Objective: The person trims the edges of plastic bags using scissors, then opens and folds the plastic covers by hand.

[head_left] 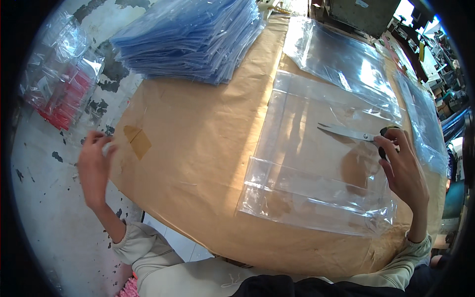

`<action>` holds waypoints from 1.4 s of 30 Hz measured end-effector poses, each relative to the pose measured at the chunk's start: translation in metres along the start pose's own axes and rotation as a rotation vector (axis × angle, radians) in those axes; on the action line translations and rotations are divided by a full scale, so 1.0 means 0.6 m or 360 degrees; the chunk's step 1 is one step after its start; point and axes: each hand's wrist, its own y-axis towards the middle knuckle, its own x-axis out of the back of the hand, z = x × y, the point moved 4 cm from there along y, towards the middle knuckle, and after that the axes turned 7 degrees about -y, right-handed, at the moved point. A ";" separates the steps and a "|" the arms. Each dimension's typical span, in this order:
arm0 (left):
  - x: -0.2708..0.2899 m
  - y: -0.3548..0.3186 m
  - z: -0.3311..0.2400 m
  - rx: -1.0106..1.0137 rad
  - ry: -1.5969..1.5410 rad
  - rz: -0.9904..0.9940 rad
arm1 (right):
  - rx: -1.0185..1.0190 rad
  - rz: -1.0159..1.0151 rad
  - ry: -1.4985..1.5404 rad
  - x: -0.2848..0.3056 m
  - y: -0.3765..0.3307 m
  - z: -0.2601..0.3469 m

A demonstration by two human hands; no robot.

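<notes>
My right hand (pixel 408 171) holds a pair of scissors (pixel 354 133) by the dark handles. The blades point left and are slightly parted. Beneath them lies a clear plastic sheet or bag (pixel 302 168), with folded edges and seams, flat on the brown-paper-covered table (pixel 208 133). At the table's left edge my left hand (pixel 96 168) is raised, its fingers loosely bent and apart. Nothing shows in it, though the fingertips are a little blurred. A brown tape patch (pixel 137 142) sits on the paper just right of that hand.
A tall stack of bluish clear plastic sheets (pixel 188 42) stands at the far left of the table. More clear film (pixel 341 59) lies at the far right, with another piece (pixel 420 123) along the right edge. Clear and red plastic packages (pixel 64 84) rest beyond the left edge.
</notes>
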 end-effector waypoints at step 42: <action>-0.120 0.000 -0.394 -0.0565 -0.3207 0.1443 | 0.0054 0.0944 0.2032 -0.071 0.033 0.036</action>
